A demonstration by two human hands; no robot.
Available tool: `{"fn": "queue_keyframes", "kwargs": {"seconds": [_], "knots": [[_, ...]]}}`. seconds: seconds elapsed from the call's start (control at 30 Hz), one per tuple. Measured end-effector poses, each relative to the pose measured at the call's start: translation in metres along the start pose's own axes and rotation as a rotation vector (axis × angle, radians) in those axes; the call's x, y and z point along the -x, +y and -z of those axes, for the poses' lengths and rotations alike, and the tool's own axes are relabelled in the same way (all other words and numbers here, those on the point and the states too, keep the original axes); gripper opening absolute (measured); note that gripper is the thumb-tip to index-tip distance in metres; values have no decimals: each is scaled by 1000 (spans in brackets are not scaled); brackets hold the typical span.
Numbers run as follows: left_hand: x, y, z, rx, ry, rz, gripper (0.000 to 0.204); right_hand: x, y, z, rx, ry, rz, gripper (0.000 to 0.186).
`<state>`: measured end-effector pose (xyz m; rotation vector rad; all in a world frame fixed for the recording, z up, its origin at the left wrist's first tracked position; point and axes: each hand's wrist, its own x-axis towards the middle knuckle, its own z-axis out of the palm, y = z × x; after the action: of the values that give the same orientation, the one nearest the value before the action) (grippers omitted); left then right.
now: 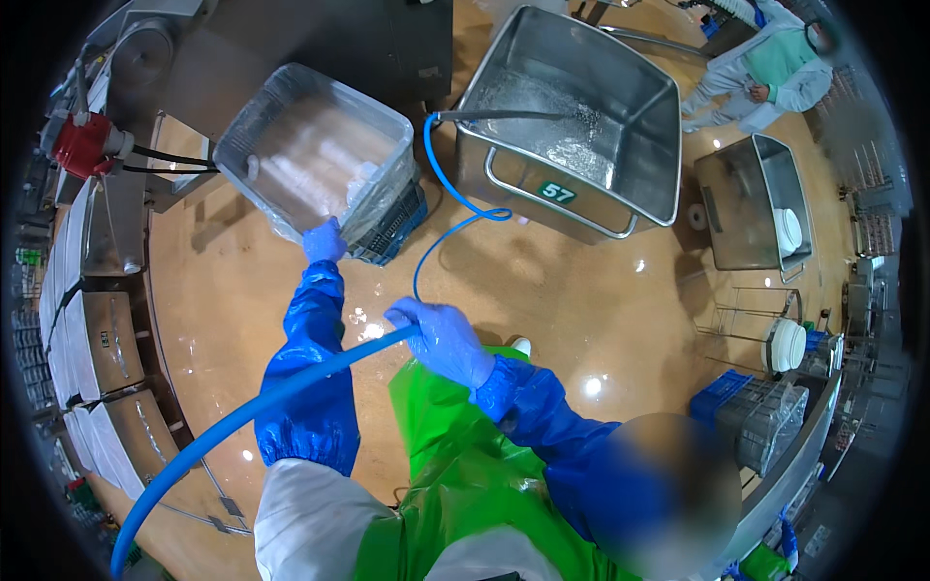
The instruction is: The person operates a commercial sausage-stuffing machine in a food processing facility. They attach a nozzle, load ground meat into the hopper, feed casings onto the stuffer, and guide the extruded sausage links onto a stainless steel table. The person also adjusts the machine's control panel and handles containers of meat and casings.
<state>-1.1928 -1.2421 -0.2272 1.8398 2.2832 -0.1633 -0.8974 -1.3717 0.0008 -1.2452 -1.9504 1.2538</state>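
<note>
My left hand (325, 240), in a blue glove, is closed on the near rim of a crate with a clear plastic liner (395, 184). Inside lie pale, elongated pieces (295, 179) in cloudy pinkish liquid; their kind I cannot make out. My right hand (441, 341), gloved too, grips a blue hose (242, 414) in front of my green apron (465, 465). Thinner blue hose runs from near that hand up to a grey wand (494, 115) resting over the rim of a large steel tub (581, 208). Water splashes on the tub's bottom.
At far right a person (775, 73) in white clothing stands near a smaller steel tub (741, 208). Nearer on the right are a wire stand (746, 315) with a white roll and a grey crate (765, 416). Steel machinery with a red fitting (85, 145) is at left.
</note>
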Motion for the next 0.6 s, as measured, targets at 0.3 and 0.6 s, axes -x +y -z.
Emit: {"fn": "queue_keyframes", "kwargs": {"seconds": [0.3, 0.6], "knots": [[10, -1, 0, -35, 131, -64, 29, -6, 13, 63, 348, 298, -11, 29], [162, 77, -25, 43, 102, -16, 19, -14, 38, 187, 451, 94, -271, 57]]}}
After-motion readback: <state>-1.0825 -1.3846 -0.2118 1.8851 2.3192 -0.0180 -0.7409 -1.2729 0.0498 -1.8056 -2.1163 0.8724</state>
